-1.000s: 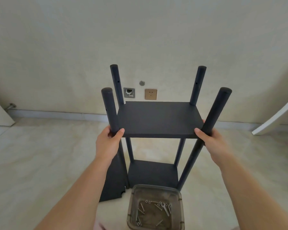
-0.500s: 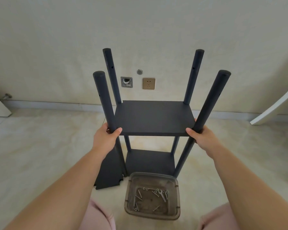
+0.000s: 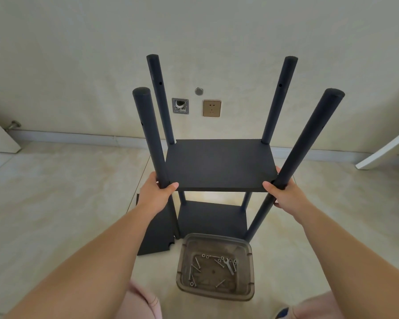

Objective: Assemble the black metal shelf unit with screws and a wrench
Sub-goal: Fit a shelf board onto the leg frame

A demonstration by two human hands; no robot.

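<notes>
The black shelf unit (image 3: 219, 166) is stood upright on the tiled floor (image 3: 55, 192) before the wall, its four posts rising above the upper panel. The near left post is gripped by the left hand (image 3: 156, 195), the near right post by the right hand (image 3: 283, 194), both at panel level. A loose black panel (image 3: 157, 236) lies beside its base. Just in front, screws (image 3: 195, 268) and a wrench (image 3: 229, 265) are held in a translucent tub (image 3: 217, 293).
</notes>
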